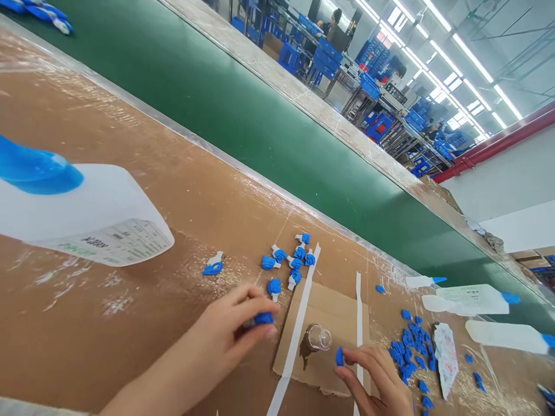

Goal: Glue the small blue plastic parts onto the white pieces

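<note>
My left hand (229, 335) pinches a small blue plastic part (262, 318) between thumb and fingers, just above the brown table. My right hand (377, 378) holds another small blue piece (339, 356) at its fingertips, beside a small clear cup (318, 337) lying on a cardboard sheet (333, 312). A cluster of blue-and-white assembled caps (290, 263) lies just beyond my left hand. A pile of loose blue pieces (411, 346) sits right of my right hand.
A large white bottle with a blue top (78, 214) lies close at the left. Several white bottles (477, 300) lie at the right. A green conveyor belt (260, 121) runs behind the table. Other people work at distant benches (333, 26).
</note>
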A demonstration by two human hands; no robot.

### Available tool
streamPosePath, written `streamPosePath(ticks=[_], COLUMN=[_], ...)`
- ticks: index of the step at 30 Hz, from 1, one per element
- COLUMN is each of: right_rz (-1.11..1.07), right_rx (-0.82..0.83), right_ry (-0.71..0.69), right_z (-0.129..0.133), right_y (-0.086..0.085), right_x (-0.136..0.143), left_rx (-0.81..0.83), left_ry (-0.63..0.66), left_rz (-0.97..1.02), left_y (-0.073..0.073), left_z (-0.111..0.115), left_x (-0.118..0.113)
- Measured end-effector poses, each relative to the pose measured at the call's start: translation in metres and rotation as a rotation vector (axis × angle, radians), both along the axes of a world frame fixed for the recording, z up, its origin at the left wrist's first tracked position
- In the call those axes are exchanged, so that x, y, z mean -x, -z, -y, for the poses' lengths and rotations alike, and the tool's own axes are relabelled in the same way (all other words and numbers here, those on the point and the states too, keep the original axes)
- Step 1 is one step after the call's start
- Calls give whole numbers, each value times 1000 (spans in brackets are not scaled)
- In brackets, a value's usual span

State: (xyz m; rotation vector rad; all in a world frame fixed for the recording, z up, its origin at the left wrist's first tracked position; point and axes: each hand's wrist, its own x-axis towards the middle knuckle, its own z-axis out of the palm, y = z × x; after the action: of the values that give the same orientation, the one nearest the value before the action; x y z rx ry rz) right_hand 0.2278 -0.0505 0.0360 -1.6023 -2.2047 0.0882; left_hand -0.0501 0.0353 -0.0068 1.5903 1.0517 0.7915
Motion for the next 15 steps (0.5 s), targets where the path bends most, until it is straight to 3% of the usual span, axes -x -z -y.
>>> streamPosePath(ticks=[3, 6, 11, 15], right_rz=[32, 77, 155, 127], right_rx=[-29, -34, 48, 78], right_ry=[-5, -4, -42, -36], right_z=[-11, -16, -20, -18], right_y=[3, 7, -2, -8], right_x=[20, 23, 20, 15], left_rx=[342, 565, 635, 669], left_ry=[68, 84, 37, 19], left_rz=[239, 393, 471, 543], left_y=[-6, -10, -12, -9], left_z=[16, 18, 12, 18], left_x=[-10, -11, -3, -10])
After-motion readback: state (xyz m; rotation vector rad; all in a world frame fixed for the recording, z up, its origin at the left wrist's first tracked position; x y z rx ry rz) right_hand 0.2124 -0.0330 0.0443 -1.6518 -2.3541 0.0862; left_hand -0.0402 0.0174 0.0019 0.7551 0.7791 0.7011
